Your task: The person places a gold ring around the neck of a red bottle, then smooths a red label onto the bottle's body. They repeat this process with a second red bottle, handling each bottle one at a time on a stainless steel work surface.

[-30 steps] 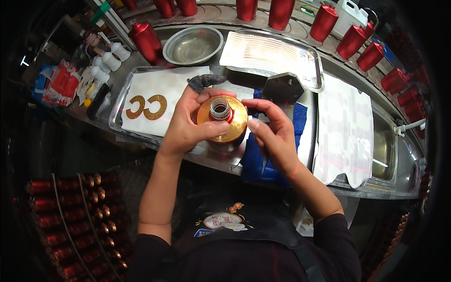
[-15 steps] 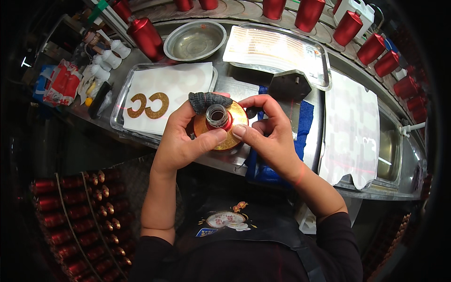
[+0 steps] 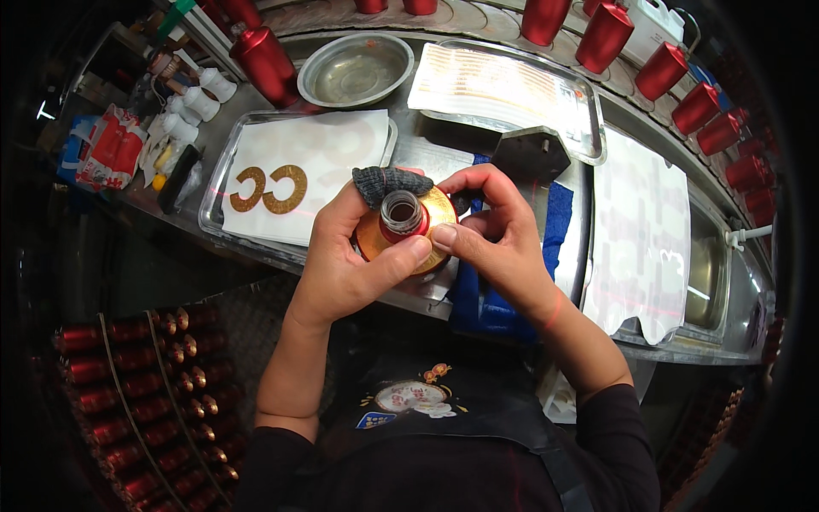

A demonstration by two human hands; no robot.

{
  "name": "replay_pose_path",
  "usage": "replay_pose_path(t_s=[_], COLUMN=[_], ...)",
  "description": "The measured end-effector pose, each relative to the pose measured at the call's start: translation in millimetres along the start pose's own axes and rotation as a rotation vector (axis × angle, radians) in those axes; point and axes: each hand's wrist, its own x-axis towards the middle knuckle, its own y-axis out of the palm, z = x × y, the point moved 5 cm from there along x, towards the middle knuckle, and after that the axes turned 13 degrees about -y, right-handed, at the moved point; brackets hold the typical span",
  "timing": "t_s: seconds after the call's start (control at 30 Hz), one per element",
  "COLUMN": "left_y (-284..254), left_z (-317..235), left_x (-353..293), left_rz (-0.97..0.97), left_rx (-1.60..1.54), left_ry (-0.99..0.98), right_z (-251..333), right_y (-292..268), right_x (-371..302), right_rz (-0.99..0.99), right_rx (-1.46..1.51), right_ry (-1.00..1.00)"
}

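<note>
A red bottle [image 3: 420, 220] with an uncapped clear threaded neck [image 3: 402, 211] is held up in front of me, neck toward me. Round the neck, on its shoulder, lies a gold ring-shaped label [image 3: 442, 207]. My left hand [image 3: 350, 264] is closed round the bottle's left side, its thumb on the label. Dark knitted covering [image 3: 391, 185] wraps fingers of that hand at the bottle's far edge. My right hand [image 3: 503, 243] presses its thumb on the label's right part, with the index finger bent at the far side. The bottle's lower body is hidden.
At the left, a tray [image 3: 210, 198] bears white sheets with two gold C-shaped labels [image 3: 284, 190]. Behind are a metal basin [image 3: 355, 72] and a tray of label sheets [image 3: 495, 85]. A black angular block [image 3: 531, 155] and blue cloth [image 3: 556, 222] lie right. Red bottles [image 3: 605, 38] line a conveyor.
Both hands and the bottle have shifted slightly right, keeping the same grip. The red bottles on the conveyor have moved along to the right.
</note>
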Motion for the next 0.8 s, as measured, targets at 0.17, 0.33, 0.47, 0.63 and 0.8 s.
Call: replay_pose_path(t_s=[0.17, 0.33, 0.47, 0.63, 0.8], left_y=[0.8, 5.4, 6.8, 5.8, 5.1], left_z=[-1.6, -0.4, 1.4, 1.8, 3.3], left_x=[0.0, -0.5, -0.7, 0.1, -0.3], left_rz=[0.004, -0.019, -0.049, -0.064, -0.058], left_rx=[0.014, -0.005, -0.021, -0.031, -0.053], left_ry=[0.015, 0.026, 0.026, 0.040, 0.028], right_z=[-4.1, -4.8, -3.3, -2.2, -0.2], right_y=[1.3, 1.7, 4.0, 5.1, 1.8], right_x=[0.8, 0.4, 3.0, 4.6, 4.3], right_rz=[-0.062, -0.092, -0.093, -0.083, -0.057], right_rx=[0.045, 0.077, 0.033, 0.075, 0.027], right_ry=[-0.030, -0.003, -0.060, -0.040, -0.006])
